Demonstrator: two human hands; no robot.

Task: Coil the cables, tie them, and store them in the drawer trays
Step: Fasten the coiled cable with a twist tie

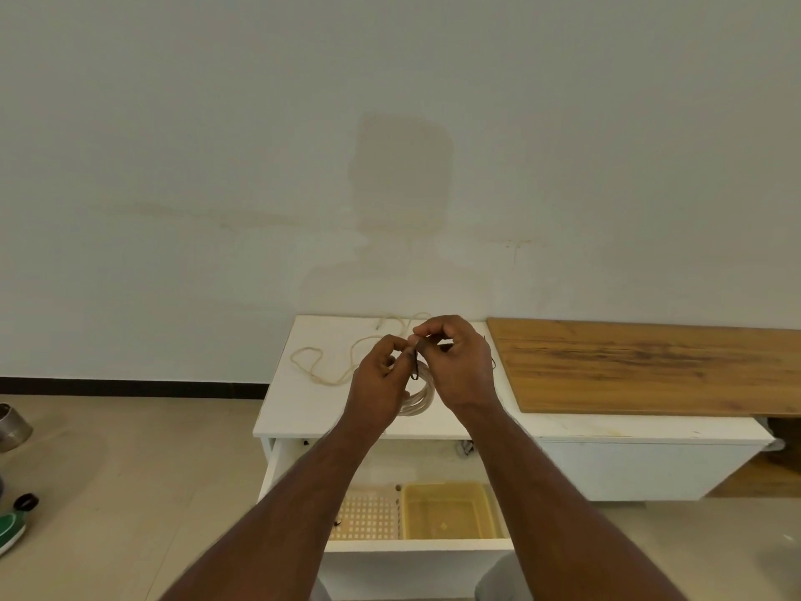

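Observation:
A coiled cream cable (419, 396) hangs between my hands above the white cabinet top (294, 409). My left hand (379, 383) grips the coil and pinches one end of a dark tie (415, 367) wrapped round it. My right hand (455, 362) pinches the tie's other end just above the coil. A second cream cable (323, 362) lies loose on the cabinet top behind my hands. Below, the drawer (416, 545) stands open with a yellow tray (446, 509) and a perforated pale tray (368, 516) inside, partly hidden by my forearms.
A wooden board (650, 366) lies on the cabinet to the right. A metal pot (13, 427) and a green bottle with a black cap (13, 520) sit on the floor at the far left. A white wall rises right behind the cabinet.

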